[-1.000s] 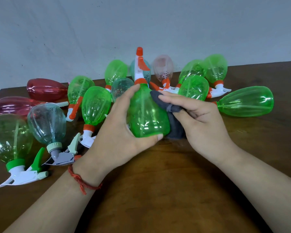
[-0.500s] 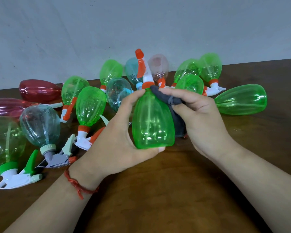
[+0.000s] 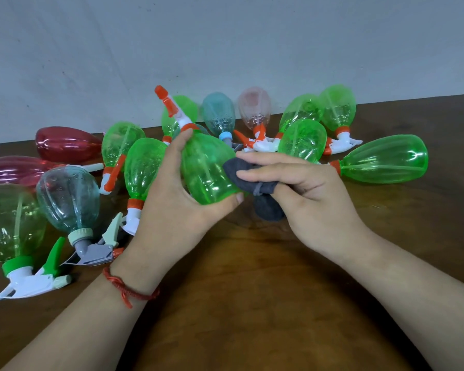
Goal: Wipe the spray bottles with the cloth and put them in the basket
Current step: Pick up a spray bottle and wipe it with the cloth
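My left hand [image 3: 169, 210] grips a green spray bottle [image 3: 206, 170] with a white and orange trigger head that points up and to the left. It is held above the wooden table [image 3: 252, 290], tilted. My right hand [image 3: 306, 194] holds a dark grey cloth [image 3: 249, 180] and presses it against the bottle's right side. No basket is in view.
Several more spray bottles lie behind and to the left: green ones [image 3: 383, 159], red ones [image 3: 67, 144], a clear bluish one [image 3: 67, 199] and a pinkish one [image 3: 255, 107]. A pale wall [image 3: 225, 49] rises behind the table.
The held bottle has tilted so its trigger head leans left. The cloth has moved from the bottle's neck down onto its right side.
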A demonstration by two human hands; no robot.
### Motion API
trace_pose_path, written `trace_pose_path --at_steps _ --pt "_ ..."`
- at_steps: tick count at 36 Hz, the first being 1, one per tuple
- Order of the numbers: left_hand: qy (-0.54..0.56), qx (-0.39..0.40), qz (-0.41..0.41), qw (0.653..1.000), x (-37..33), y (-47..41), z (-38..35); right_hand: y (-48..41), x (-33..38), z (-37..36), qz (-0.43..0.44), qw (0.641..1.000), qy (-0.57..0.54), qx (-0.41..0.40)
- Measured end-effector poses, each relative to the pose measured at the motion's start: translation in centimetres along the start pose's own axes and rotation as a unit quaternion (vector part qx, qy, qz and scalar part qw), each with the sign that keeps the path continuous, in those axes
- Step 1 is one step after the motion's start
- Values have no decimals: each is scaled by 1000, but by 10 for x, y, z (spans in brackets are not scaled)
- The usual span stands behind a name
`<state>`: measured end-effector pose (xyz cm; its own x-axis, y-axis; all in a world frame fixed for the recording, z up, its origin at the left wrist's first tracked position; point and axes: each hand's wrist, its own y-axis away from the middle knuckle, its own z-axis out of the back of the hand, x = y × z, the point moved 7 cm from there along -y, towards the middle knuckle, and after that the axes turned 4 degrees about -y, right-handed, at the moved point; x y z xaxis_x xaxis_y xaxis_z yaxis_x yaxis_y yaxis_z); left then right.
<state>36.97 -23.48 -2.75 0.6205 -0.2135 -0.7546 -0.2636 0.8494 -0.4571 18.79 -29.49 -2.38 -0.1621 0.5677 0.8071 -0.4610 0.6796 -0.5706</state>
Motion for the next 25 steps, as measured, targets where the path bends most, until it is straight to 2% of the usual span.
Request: trace_pose_path --at_steps 7,16,20,22,25 --pt "-40 11 8 999 5 -1 -1 2 -11 -3 -38 999 -7 -7" --pt "-50 108 -47 992 -8 9 -15 -5 -25 4 -150 976 -149 -52" --pt "4 150 -86 985 -21 16 -20 -5 -27 6 -200 933 -290 -71" --pt "28 156 -93 983 -25 17 -21 -6 -26 9 -200 924 -317 -74" --pt "1 162 -101 982 -24 15 -20 -4 -26 15 -179 936 -289 -90"
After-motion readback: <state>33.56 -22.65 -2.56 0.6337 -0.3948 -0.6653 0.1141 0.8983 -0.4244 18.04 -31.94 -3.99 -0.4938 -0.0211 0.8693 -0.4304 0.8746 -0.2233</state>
